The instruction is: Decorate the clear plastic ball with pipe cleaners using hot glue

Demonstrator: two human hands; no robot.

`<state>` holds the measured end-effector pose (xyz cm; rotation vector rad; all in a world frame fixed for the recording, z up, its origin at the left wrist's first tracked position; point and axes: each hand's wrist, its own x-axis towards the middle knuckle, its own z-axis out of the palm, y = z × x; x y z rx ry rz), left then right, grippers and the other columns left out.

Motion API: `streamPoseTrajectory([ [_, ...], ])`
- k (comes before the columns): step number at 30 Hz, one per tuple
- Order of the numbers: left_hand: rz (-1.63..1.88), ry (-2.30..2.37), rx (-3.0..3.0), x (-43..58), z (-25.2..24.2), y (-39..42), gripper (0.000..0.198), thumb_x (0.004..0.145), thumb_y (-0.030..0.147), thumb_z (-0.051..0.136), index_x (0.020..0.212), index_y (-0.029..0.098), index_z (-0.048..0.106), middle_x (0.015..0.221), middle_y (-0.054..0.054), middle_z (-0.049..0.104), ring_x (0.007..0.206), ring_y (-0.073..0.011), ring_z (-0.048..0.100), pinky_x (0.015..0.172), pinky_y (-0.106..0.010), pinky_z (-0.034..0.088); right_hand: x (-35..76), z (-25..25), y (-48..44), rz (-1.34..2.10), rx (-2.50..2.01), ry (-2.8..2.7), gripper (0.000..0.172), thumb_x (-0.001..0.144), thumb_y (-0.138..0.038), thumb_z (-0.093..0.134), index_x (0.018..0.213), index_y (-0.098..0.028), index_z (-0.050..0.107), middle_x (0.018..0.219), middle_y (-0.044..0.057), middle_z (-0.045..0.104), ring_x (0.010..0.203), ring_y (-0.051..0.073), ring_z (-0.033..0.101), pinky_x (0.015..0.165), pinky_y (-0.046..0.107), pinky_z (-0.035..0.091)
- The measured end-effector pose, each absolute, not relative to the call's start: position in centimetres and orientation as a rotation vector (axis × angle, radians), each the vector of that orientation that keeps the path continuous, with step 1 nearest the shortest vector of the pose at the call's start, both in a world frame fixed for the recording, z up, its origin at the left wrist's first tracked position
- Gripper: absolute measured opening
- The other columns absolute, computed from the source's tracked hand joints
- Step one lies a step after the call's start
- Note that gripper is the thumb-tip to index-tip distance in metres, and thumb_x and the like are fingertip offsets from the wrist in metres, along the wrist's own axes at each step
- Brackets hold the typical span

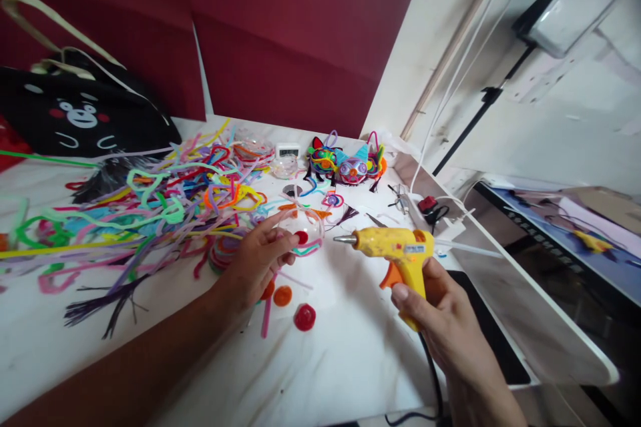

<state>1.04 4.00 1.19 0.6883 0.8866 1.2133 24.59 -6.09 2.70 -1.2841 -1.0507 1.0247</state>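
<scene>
In my left hand (268, 255) is a clear plastic ball (311, 223) with bits of pipe cleaner on it. My thumb lies at a small red disc (301, 237) on its side. My right hand (445, 313) is wrapped round the handle of a yellow hot glue gun (393, 247) with an orange trigger. Its metal nozzle points left at the ball, a short gap away. Below the ball, a red coil (305, 317) and an orange coil (283, 295) lie on the white table (240, 380), beside a pink pipe cleaner piece (266, 317).
A big heap of coloured pipe cleaners (170, 193) spreads over the left side. Finished-looking animal-faced balls (353, 165) stand at the back, near a small digital clock (288, 151). Scissors (375, 221) lie behind the glue gun. A black cord (433, 373) trails at the front; a power strip (414, 210) sits right.
</scene>
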Motion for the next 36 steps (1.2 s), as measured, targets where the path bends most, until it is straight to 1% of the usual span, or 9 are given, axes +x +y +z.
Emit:
streamPoseTrajectory([
  [5, 1.218, 0.873, 0.724, 1.0, 1.1, 4.0, 0.066, 0.053, 0.017, 0.086, 0.116, 0.017, 0.065, 0.065, 0.006, 0.053, 0.061, -0.0093, 0.053, 0.048, -0.019, 0.04, 23.2, 2.1, -5.7, 0.913, -1.421, -1.127, 0.031, 0.075, -0.045, 0.077, 0.083, -0.017, 0.065, 0.065, 0.001, 0.059, 0.05, 0.009, 0.047, 0.039, 0.018, 0.034],
  [7, 1.224, 0.869, 0.74, 1.0, 0.9, 4.0, 0.065, 0.055, 0.017, 0.086, 0.117, 0.017, 0.065, 0.065, 0.006, 0.052, 0.06, -0.009, 0.053, 0.046, -0.019, 0.039, 23.0, 1.9, -5.6, 0.874, -1.441, -1.177, 0.03, 0.077, -0.045, 0.074, 0.081, -0.016, 0.066, 0.056, -0.001, 0.053, 0.046, 0.009, 0.044, 0.038, 0.018, 0.033],
  [9, 1.225, 0.858, 0.756, 1.0, 0.7, 4.0, 0.065, 0.056, 0.016, 0.085, 0.118, 0.018, 0.065, 0.066, 0.006, 0.051, 0.058, -0.0078, 0.051, 0.046, -0.019, 0.039, 22.8, 1.8, -5.4, 0.832, -1.431, -1.25, 0.028, 0.079, -0.042, 0.072, 0.087, -0.016, 0.069, 0.053, -0.002, 0.05, 0.048, 0.01, 0.046, 0.04, 0.019, 0.036],
  [12, 1.219, 0.836, 0.781, 1.0, 0.6, 3.8, 0.065, 0.059, 0.015, 0.084, 0.12, 0.018, 0.064, 0.066, 0.007, 0.05, 0.055, -0.0062, 0.047, 0.046, -0.019, 0.039, 22.6, 1.7, -5.3, 0.806, -1.376, -1.35, 0.025, 0.082, -0.038, 0.069, 0.094, -0.016, 0.071, 0.06, 0.001, 0.059, 0.058, 0.014, 0.056, 0.047, 0.021, 0.044],
  [14, 1.212, 0.831, 0.805, 1.0, 0.6, 3.7, 0.066, 0.06, 0.015, 0.083, 0.122, 0.018, 0.062, 0.066, 0.007, 0.05, 0.055, -0.0065, 0.047, 0.046, -0.019, 0.04, 22.5, 1.6, -5.2, 0.803, -1.338, -1.369, 0.023, 0.082, -0.035, 0.069, 0.096, -0.017, 0.071, 0.076, 0.005, 0.068, 0.065, 0.016, 0.06, 0.053, 0.023, 0.049],
  [17, 1.199, 0.845, 0.843, 1.1, 0.7, 3.6, 0.069, 0.06, 0.015, 0.083, 0.126, 0.018, 0.06, 0.068, 0.006, 0.053, 0.056, -0.0074, 0.048, 0.046, -0.019, 0.041, 22.5, 1.0, -5.1, 0.806, -1.332, -1.365, 0.024, 0.082, -0.034, 0.07, 0.101, -0.018, 0.07, 0.092, 0.008, 0.073, 0.067, 0.015, 0.062, 0.056, 0.024, 0.051],
  [21, 1.198, 0.845, 0.861, 1.2, 0.8, 3.6, 0.07, 0.06, 0.016, 0.083, 0.126, 0.019, 0.061, 0.069, 0.006, 0.054, 0.055, -0.0073, 0.049, 0.047, -0.02, 0.042, 22.5, 0.6, -5.3, 0.823, -1.346, -1.383, 0.025, 0.083, -0.035, 0.07, 0.103, -0.02, 0.07, 0.094, 0.008, 0.074, 0.064, 0.015, 0.06, 0.052, 0.023, 0.049],
  [31, 1.222, 0.846, 0.89, 1.3, 1.2, 3.3, 0.066, 0.06, 0.017, 0.082, 0.123, 0.019, 0.063, 0.069, 0.006, 0.051, 0.053, -0.0067, 0.048, 0.046, -0.02, 0.042, 22.5, 0.8, -5.5, 0.871, -1.352, -1.396, 0.026, 0.084, -0.036, 0.069, 0.106, -0.02, 0.069, 0.102, 0.009, 0.073, 0.073, 0.017, 0.065, 0.055, 0.024, 0.05],
  [36, 1.215, 0.836, 0.906, 1.2, 1.0, 3.4, 0.064, 0.061, 0.017, 0.082, 0.122, 0.019, 0.063, 0.071, 0.005, 0.053, 0.054, -0.0064, 0.048, 0.046, -0.02, 0.043, 22.4, 0.5, -5.5, 0.866, -1.368, -1.39, 0.027, 0.085, -0.037, 0.069, 0.107, -0.021, 0.069, 0.101, 0.008, 0.073, 0.074, 0.017, 0.065, 0.057, 0.025, 0.051],
])
